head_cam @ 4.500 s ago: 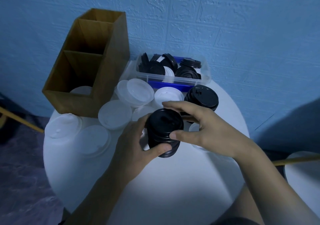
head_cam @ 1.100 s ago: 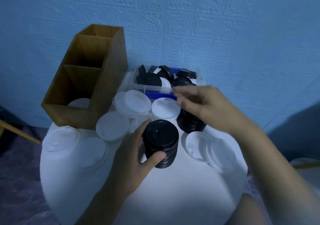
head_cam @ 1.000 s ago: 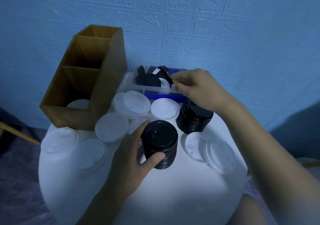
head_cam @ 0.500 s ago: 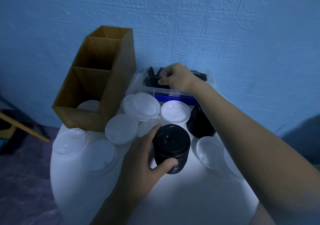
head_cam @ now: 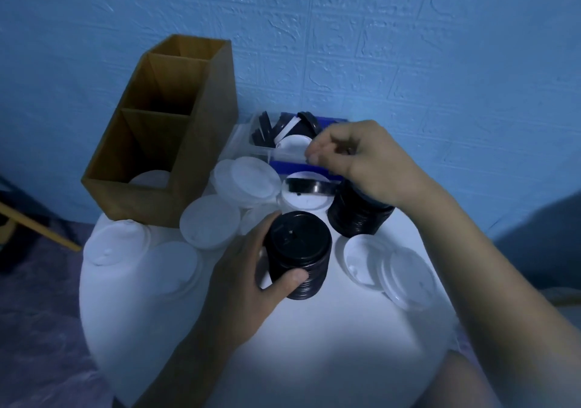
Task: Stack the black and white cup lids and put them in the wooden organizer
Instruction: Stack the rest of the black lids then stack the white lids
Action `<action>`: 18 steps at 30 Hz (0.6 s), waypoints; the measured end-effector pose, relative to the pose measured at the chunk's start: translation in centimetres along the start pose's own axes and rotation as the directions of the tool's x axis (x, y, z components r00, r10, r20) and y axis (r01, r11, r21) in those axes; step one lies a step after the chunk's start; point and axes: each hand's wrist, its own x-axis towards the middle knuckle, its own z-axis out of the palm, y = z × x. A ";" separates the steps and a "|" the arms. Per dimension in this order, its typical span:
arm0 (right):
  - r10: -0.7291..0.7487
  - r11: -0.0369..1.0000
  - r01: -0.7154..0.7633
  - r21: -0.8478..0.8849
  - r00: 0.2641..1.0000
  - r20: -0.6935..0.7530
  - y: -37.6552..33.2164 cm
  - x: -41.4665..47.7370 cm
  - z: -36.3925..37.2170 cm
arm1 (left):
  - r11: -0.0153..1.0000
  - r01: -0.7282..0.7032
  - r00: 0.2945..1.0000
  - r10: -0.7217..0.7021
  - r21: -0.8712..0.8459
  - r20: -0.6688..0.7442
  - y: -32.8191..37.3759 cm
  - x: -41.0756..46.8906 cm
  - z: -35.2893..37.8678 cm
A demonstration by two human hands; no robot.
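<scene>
My left hand grips a tall stack of black lids standing on the round white table. My right hand, fingers curled, hovers in front of the clear bin. A single black lid hangs level just beneath it, its right edge hidden under the hand. A second black stack stands below that wrist. The wooden organizer stands at the back left with a white lid in its front compartment.
Loose white lids lie scattered across the table, left and right of the stacks. The bin holds more black lids and a white one. A blue textured wall rises right behind. The table's rim falls away at left and front.
My right hand has drawn back out of the bin toward me, and a black lid now shows beneath it. My left hand keeps its grip on the black stack.
</scene>
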 end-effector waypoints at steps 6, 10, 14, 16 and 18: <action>0.052 0.987 -0.040 -0.156 0.996 0.075 0.9 -2.7 1.9 | 1.000 -0.009 1.000 0.009 -0.022 -0.003 -0.1 0.0 0.0; 0.170 0.944 -0.138 -0.299 0.982 0.085 1.5 -3.3 2.5 | 0.999 -0.031 0.999 0.030 -0.042 -0.017 0.3 -0.3 -0.7; 0.172 0.900 -0.096 -0.425 0.975 0.143 1.2 -3.3 3.5 | 0.998 -0.046 0.999 0.047 -0.048 0.007 0.6 -1.2 -1.7; 0.164 0.876 -0.060 -0.479 0.970 0.178 0.8 -3.1 4.1 | 0.998 -0.032 0.999 0.032 -0.051 -0.002 0.7 -1.9 -2.2; 0.157 0.845 -0.027 -0.534 0.967 0.199 0.6 -2.9 4.5 | 0.999 -0.020 1.000 0.020 -0.050 -0.006 0.8 -2.4 -2.5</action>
